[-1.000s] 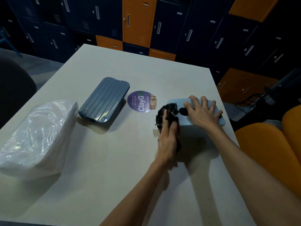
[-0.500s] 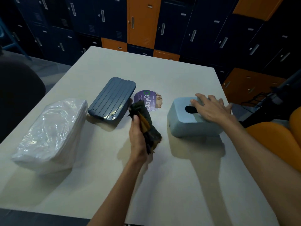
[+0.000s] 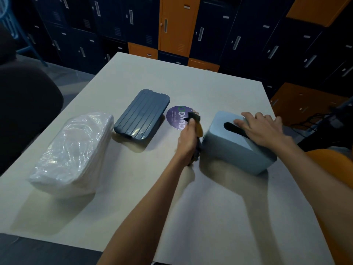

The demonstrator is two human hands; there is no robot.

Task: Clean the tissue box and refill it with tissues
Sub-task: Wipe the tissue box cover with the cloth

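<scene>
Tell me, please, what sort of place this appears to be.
Probably a locker room or staff common area: walls of dark-blue and orange lockers stand behind a pale table, and an orange upholstered seat sits at its right edge.

There is one table (image 3: 210, 207), one pale blue tissue box (image 3: 235, 150), one dark blue ribbed lid (image 3: 141, 115), one plastic-wrapped tissue pack (image 3: 74, 153), one round purple sticker (image 3: 175, 117) and one dark cloth (image 3: 194, 117). Two hands show: one left hand (image 3: 188, 139), one right hand (image 3: 261, 129).
</scene>
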